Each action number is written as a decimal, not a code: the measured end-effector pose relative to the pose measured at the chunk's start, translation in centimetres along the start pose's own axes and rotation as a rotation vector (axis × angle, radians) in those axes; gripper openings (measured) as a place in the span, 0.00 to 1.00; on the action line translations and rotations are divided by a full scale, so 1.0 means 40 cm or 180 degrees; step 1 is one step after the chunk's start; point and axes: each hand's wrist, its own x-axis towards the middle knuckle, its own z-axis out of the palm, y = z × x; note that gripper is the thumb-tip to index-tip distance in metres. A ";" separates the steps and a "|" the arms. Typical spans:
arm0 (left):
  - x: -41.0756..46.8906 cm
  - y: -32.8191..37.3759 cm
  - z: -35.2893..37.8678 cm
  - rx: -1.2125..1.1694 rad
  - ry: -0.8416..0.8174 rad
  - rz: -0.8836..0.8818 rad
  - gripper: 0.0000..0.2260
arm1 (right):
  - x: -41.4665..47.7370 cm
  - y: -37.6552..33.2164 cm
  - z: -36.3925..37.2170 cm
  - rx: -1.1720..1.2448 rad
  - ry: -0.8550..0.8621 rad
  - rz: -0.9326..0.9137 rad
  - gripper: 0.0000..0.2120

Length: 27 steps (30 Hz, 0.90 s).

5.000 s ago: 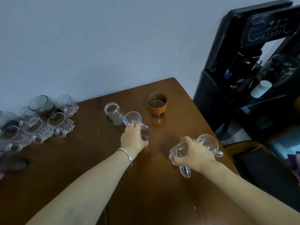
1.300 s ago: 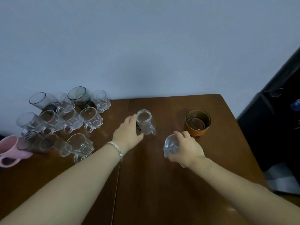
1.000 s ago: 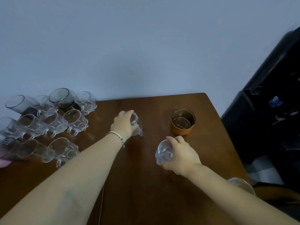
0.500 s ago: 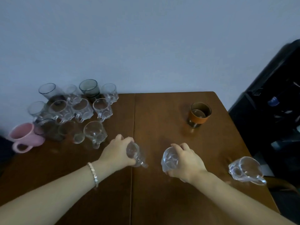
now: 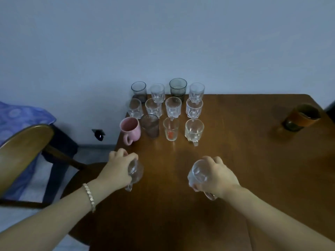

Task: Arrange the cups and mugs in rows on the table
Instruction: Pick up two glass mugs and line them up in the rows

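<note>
1. A person is carrying two clear glass mugs toward a block of cups at the far left of a wooden desk (image 5: pixel 235 160), one in each hand.
2. The left hand (image 5: pixel 117 171) is gripping a clear handled mug (image 5: pixel 135 172) from the side, its fingers (image 5: pixel 125 156) curled around the glass and the handle pointing back toward the person.
3. The right hand (image 5: pixel 215 176) is holding a second clear mug (image 5: pixel 198 173) the same way, fingers (image 5: pixel 212 161) wrapped over the body, handle trailing below the palm.
4. Twelve vessels are already standing in three rows of four; the nearest row is running from a pink mug (image 5: pixel 130 129) past a smoky tumbler (image 5: pixel 150 125) and a red-marked glass (image 5: pixel 170 129) to a clear handled mug (image 5: pixel 194 130).
5. A brown-banded cup (image 5: pixel 300 118) is sitting well apart at the desk's right side, not yet in any row.
6. The step in hand appears to be the start of a fourth row; the next move calls for setting both mugs upright just in front of the nearest row, lined up with its columns.
</note>
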 end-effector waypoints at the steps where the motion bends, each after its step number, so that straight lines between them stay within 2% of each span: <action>1: 0.013 -0.034 -0.009 0.0001 0.0044 -0.0016 0.24 | 0.006 -0.034 0.021 0.0037 -0.0023 0.0041 0.44; 3: 0.043 -0.083 -0.018 -0.0028 0.0091 0.0001 0.24 | 0.028 -0.096 0.061 0.0150 -0.0096 0.0226 0.44; 6: 0.080 -0.119 -0.011 -0.0080 0.0095 0.0055 0.25 | 0.071 -0.180 0.122 0.0300 -0.0170 0.0567 0.38; 9: 0.111 -0.134 0.004 -0.0113 0.0053 0.0052 0.26 | 0.118 -0.257 0.166 0.0329 0.0042 0.0635 0.35; 13: 0.139 -0.147 0.021 -0.0063 -0.0064 0.0106 0.29 | 0.187 -0.343 0.204 0.0256 0.0195 0.0658 0.38; 19: 0.163 -0.174 0.028 -0.0345 0.0178 0.0189 0.29 | 0.264 -0.420 0.236 0.0159 0.0137 0.0635 0.41; 27: 0.174 -0.174 0.023 -0.0107 0.0130 0.0187 0.31 | 0.248 -0.406 0.234 0.0140 -0.0090 0.0246 0.47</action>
